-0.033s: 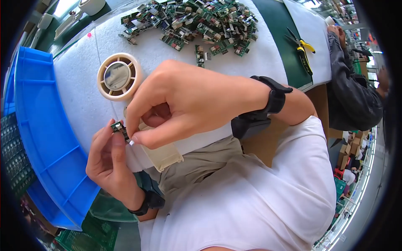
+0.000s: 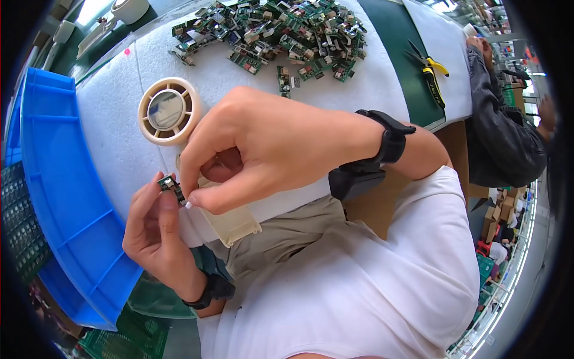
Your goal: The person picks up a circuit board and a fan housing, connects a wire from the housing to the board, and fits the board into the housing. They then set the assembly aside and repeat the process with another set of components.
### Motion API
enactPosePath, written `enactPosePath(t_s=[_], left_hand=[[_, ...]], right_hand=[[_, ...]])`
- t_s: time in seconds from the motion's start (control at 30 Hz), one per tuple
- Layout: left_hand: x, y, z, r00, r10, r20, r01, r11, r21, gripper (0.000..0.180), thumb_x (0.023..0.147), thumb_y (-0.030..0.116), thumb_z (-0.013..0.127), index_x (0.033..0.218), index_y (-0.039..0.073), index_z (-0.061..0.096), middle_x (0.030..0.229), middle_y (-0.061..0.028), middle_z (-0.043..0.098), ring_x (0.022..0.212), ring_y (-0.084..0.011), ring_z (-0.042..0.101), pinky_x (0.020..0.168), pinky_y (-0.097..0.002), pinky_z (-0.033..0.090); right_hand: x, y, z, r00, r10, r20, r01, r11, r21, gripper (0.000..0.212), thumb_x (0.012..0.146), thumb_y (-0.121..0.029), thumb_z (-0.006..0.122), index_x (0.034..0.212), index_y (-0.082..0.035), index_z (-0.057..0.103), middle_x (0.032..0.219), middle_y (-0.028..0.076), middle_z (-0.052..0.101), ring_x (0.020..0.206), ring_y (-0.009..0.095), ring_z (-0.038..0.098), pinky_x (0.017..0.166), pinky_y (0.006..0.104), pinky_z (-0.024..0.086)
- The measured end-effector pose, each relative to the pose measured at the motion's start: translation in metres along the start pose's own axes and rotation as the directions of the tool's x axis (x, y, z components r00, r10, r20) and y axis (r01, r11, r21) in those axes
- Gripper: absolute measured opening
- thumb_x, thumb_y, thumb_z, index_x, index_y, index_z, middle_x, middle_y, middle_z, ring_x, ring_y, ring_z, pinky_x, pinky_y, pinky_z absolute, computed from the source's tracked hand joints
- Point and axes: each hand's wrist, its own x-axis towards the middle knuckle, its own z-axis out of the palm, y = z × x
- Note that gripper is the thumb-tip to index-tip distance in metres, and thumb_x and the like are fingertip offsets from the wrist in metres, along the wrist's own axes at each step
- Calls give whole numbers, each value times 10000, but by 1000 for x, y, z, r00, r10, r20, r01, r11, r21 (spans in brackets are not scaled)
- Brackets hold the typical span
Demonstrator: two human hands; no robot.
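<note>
Left hand (image 2: 158, 230) barely moved, pinching circuit board (image 2: 167, 183)

green bench (image 2: 393, 45), white mat (image 2: 110, 113), piled circuit boards (image 2: 284, 33), cream spool (image 2: 167, 110), pliers (image 2: 431, 79)

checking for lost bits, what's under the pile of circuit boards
A white sheet shows around the pile of circuit boards and appears to run beneath it; anything else under there is covered.

Below the cream ring (image 2: 168, 84), left hand (image 2: 156, 234) kinda hides part of the green board (image 2: 169, 183), right hand (image 2: 254, 149) covers some cream plastic piece (image 2: 234, 224). Board pile (image 2: 281, 36) right of the ring's chopped off up top.
</note>
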Motion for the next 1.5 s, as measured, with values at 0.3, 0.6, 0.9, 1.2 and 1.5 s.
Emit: enactPosePath(t_s=[0.3,0.6,0.9,1.2,1.5], left_hand=[[-5,7,9,999,30,25,-29,999,-44,230,938,-39,649,1165,-54,682,1127,-164,703,981,-174,680,853,-286,556],[-5,-2,13,988,143,61,-133,980,-151,249,914,-112,641,1156,-68,681,1124,-171,679,939,-192,698,800,-290,594],[0,3,16,988,142,55,-129,972,-196,274,888,-132,665,1152,-60,693,1117,-163,678,940,-190,698,803,-291,591],[-12,-7,23,916,394,-71,-365,894,259,313,804,-138,733,1091,-13,741,1039,-158,704,911,-230,714,753,-285,577],[-14,-5,36,795,600,-92,-484,718,500,378,786,-154,739,1135,-10,735,1042,-157,694,894,-242,714,747,-285,588]], right_hand=[[0,4,14,920,-351,-175,233,847,-478,133,768,-178,721,782,-48,699,674,47,606,586,202,628,550,314,496],[-1,7,13,920,-353,-168,240,849,-471,134,754,11,760,845,-57,690,705,10,582,530,97,538,465,250,423],[2,0,13,899,-406,-166,246,780,-575,130,759,18,747,842,-58,681,726,20,589,595,135,570,504,270,450],[2,-2,17,867,-475,-149,283,718,-636,155,750,-9,767,885,-44,698,763,52,600,681,199,607,589,320,497],[0,-2,30,905,-344,-250,192,855,-482,91,793,0,755,866,-14,702,761,38,594,619,126,598,532,254,477]])
